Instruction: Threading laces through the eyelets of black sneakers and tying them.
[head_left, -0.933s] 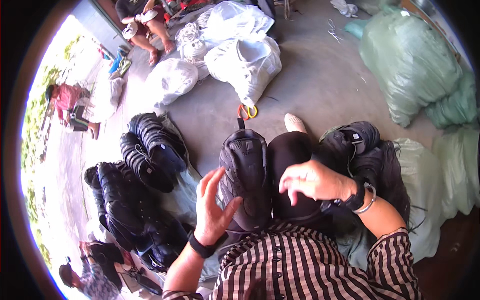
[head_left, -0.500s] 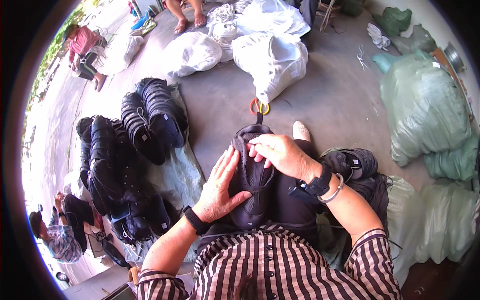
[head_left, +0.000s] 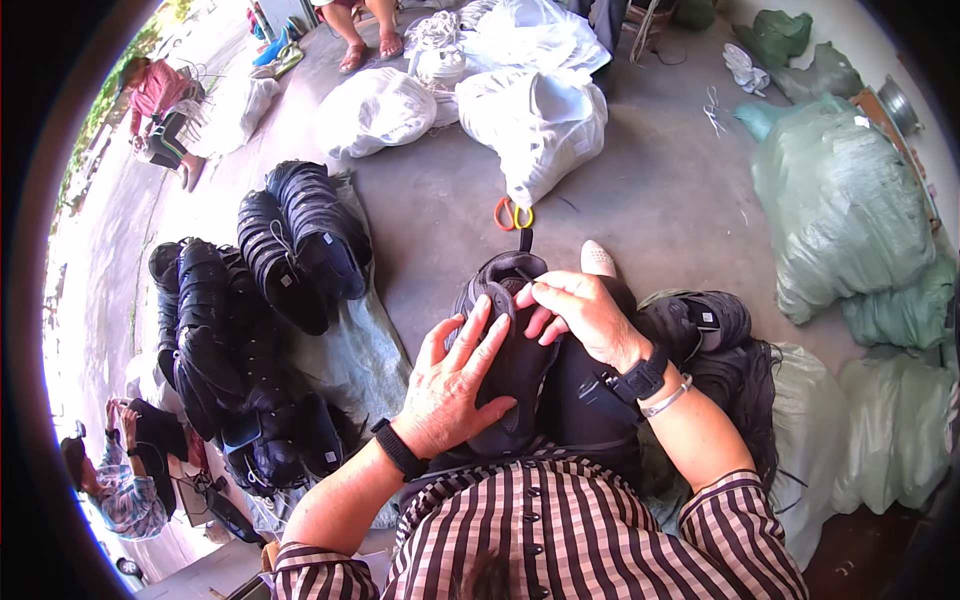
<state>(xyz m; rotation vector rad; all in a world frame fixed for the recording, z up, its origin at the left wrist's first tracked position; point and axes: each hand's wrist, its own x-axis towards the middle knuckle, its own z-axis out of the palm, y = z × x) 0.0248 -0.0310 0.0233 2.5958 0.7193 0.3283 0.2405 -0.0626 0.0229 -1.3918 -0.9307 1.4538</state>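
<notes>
A black shoe upper [head_left: 520, 360] lies on my lap, its heel end away from me and a short black pull tab [head_left: 526, 240] sticking up at the far end. My left hand [head_left: 450, 392] holds its left side, the fingertips on the collar edge and the thumb lower down near the toe part. At the opening's right side, my right hand [head_left: 582, 315] pinches with thumb and index finger; what lies between them is too small to make out. Just beyond the upper, orange and yellow scissor handles [head_left: 514, 214] rest on the floor.
Rows of stacked black shoe uppers [head_left: 320, 225] stand at left on a pale sheet. More uppers [head_left: 705, 325] lie by my right thigh. White sacks [head_left: 535, 130] sit ahead, large green plastic sacks [head_left: 840, 210] at right. Seated people [head_left: 160, 110] are at far left.
The shoe upper has tilted and turned on my lap. My left fingers have moved up onto its collar edge, and my right hand has drawn slightly right, away from the opening.
</notes>
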